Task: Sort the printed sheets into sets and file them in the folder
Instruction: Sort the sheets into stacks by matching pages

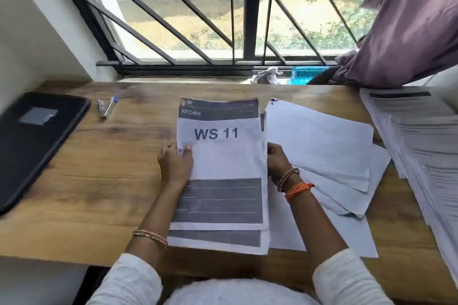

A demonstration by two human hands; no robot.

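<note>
I have the printed stack (219, 173), topped "KITCHEN WS 11", held at both long edges: left hand (175, 164) with its fingers (186, 150) pinching the left edge, right hand (277, 162) curled on the right edge. I'd judge the step is squaring this set, so I'd tap the edges flush before lifting, since the lower sheets stick out at the bottom. It lies on the wooden counter (99, 181). Left of the stack lies the black folder (34, 146), closed; right of it, loose blank-side sheets (322, 151); beyond it, a barred window (223, 12).
</note>
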